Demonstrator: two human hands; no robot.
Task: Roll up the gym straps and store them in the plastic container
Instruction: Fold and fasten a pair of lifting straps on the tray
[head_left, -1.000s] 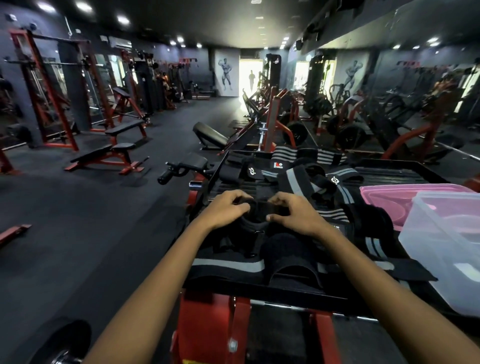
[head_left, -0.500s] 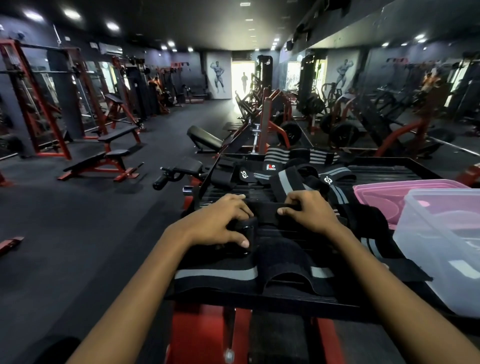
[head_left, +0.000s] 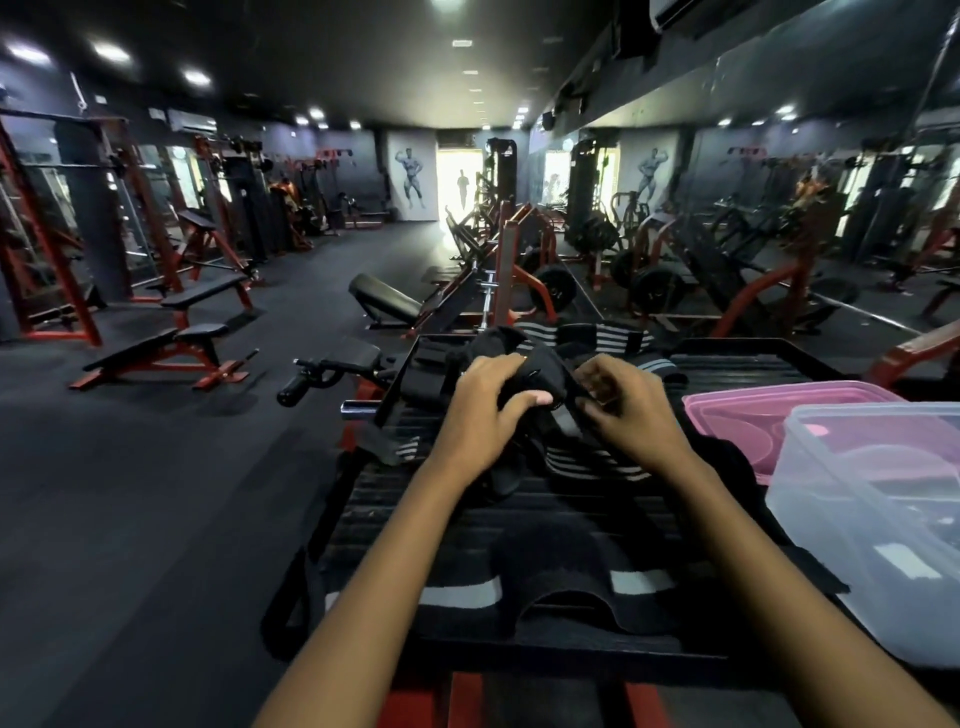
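Rolling is under way — both hands, left (head_left: 480, 410) and right (head_left: 631, 413), grasp a black fabric gym strap (head_left: 540, 376) above the dark ribbed surface (head_left: 519, 525). Next: tighten the roll, then carry it right to the clear plastic container (head_left: 878, 519).

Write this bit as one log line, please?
step: rolling | left hand: grips strap | right hand: pinches strap | container: right, open

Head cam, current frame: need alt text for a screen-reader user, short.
Both hands work a bundled black gym strap over a black ribbed platform: the left hand grips it while the right hand pinches its end. More black straps with grey stripes lie around, with a clear plastic container and a pink one at right, in a dim gym.
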